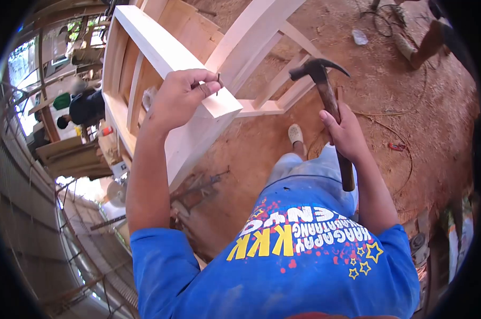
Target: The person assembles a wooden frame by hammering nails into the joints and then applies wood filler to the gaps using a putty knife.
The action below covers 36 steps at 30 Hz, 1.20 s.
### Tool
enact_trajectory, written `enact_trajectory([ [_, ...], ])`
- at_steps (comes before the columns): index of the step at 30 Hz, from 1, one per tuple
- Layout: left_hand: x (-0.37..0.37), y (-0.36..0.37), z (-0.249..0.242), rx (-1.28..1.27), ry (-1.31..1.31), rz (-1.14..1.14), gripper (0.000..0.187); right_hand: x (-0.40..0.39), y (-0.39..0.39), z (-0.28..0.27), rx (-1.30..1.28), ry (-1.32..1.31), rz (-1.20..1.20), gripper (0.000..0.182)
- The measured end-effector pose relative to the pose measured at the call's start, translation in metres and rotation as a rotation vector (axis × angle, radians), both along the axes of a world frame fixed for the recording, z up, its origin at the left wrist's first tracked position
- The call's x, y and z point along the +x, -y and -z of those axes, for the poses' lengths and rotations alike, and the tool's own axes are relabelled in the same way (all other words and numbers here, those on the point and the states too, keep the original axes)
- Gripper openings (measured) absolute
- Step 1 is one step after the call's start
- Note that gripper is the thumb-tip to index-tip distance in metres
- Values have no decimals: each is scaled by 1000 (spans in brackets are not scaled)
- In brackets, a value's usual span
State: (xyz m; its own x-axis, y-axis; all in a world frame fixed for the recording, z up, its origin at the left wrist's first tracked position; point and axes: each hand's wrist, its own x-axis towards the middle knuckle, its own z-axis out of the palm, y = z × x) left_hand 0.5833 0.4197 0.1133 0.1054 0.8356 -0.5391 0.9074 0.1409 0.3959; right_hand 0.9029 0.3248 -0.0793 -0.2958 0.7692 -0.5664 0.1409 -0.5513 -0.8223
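My left hand [177,101] pinches a dark nail [218,84] between thumb and fingers, upright over the end of a pale wooden beam [158,45]. Whether the nail's tip touches or has entered the wood is too small to tell. A claw hammer [329,98] is in my right hand [347,133], its fingers wrapped round the wooden handle. The hammer's dark head is raised to the right of the beam's end, apart from nail and wood.
The beam belongs to a wooden frame with curved slats [283,58]. Cords [410,154] and a small red object [396,147] lie on the dusty ground at right. Another person's leg [429,45] shows at upper right. A person in dark clothing [86,106] is at far left.
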Motion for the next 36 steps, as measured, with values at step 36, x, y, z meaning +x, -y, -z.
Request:
enact_trajectory([
  [36,13,-3,-6,-145,-178,109,25,-30,-44,-82,-8,-404,-189,39],
])
